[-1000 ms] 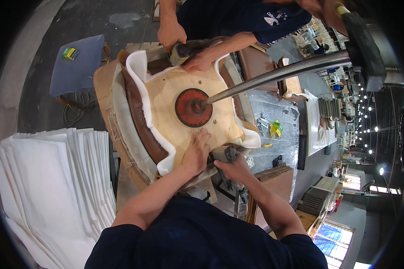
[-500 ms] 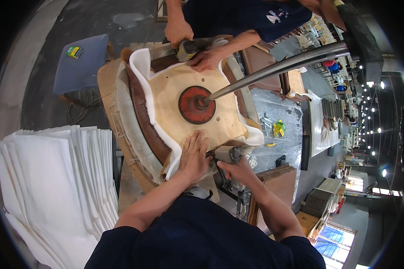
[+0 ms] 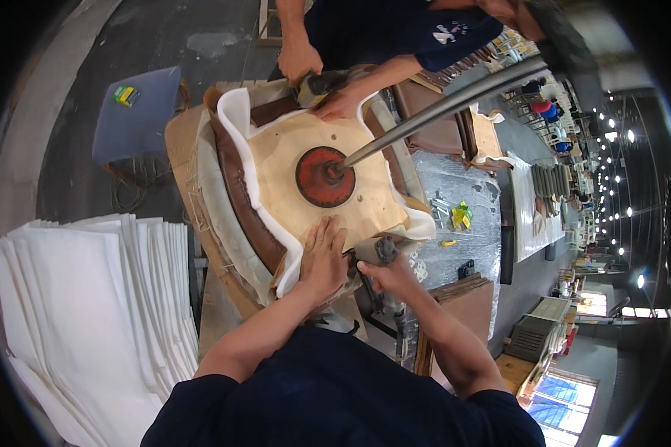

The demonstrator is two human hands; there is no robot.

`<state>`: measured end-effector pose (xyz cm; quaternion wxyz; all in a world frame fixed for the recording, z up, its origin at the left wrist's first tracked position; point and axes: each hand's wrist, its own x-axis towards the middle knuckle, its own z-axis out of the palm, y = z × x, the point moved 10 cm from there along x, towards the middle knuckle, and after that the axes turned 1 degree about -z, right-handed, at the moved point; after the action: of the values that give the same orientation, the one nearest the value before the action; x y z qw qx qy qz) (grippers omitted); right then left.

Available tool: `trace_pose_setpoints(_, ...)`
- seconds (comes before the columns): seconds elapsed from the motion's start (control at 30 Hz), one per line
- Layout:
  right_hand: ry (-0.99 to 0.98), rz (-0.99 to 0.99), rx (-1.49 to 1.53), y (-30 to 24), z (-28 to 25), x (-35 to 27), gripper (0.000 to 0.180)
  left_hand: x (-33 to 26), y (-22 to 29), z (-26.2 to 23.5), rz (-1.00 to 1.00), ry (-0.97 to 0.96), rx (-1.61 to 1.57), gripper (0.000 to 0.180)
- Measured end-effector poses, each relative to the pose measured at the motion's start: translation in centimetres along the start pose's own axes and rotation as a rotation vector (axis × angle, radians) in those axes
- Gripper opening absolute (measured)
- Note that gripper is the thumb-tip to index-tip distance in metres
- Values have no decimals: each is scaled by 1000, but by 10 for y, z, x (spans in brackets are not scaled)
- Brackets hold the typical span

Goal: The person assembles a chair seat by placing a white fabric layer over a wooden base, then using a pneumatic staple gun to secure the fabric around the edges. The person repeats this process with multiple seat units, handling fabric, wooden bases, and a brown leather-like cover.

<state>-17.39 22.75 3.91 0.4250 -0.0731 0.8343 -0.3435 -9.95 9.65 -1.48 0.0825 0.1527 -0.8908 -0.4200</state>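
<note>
Mid-frame in the head view, a plywood board (image 3: 279, 167) lies ringed by white padding (image 3: 235, 115) and brown upholstery (image 3: 233, 190), with a red disc (image 3: 314, 188) at the end of a slanting metal rod (image 3: 443, 116) against its face. On the board's near edge the person's left hand (image 3: 324, 257) rests open, palm down. Just to its right, the right hand (image 3: 391, 277) is closed around a grey tool (image 3: 376, 251) beside that edge; whether the tool touches the board cannot be made out. Across the board, one co-worker's hand (image 3: 298, 61) grips a yellow and black tool (image 3: 313, 89); the other lies at the far edge. White sheets (image 3: 89, 298) stand at left, near a blue seat (image 3: 130, 127).
</note>
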Motion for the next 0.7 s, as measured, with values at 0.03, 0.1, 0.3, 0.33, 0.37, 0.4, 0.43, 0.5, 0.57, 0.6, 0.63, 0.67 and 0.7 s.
trace_pose_setpoints(0.03,4,-45,57,10,-3,-4,34,0,1,-2,18,-15,-11,73)
trace_pose_setpoints(0.1,44,-125,167,31,-10,-21,46,-3,1,-9,11,-24,-27,73)
trace_pose_setpoints(0.3,381,-239,325,126,-51,-90,77,-32,58,4,114,-195,-204,69)
trace_pose_setpoints(0.33,471,-249,274,153,-65,-92,73,-38,70,16,196,-199,-244,69)
trace_pose_setpoints(0.37,519,-214,265,178,-78,-91,69,-45,79,27,270,-205,-284,68)
trace_pose_setpoints(0.4,566,-176,258,203,-91,-90,65,-49,83,36,290,-208,-212,69)
trace_pose_setpoints(0.43,567,-105,300,226,-105,-84,60,-52,84,43,307,-206,-137,70)
trace_pose_setpoints(0.5,645,-40,441,264,-136,-71,35,-54,87,54,339,-207,1,71)
trace_pose_setpoints(0.57,675,64,498,306,-171,-50,22,-57,92,58,363,-221,125,72)
trace_pose_setpoints(0.6,679,114,525,328,-189,-35,17,-56,92,59,341,-219,143,72)
trace_pose_setpoints(0.63,686,167,600,356,-206,-19,14,-56,93,60,317,-215,160,72)
trace_pose_setpoints(0.67,690,179,668,376,-223,-1,14,-55,93,61,286,-211,182,72)
trace_pose_setpoints(0.7,689,190,731,394,-241,17,15,-54,92,61,239,-194,193,70)
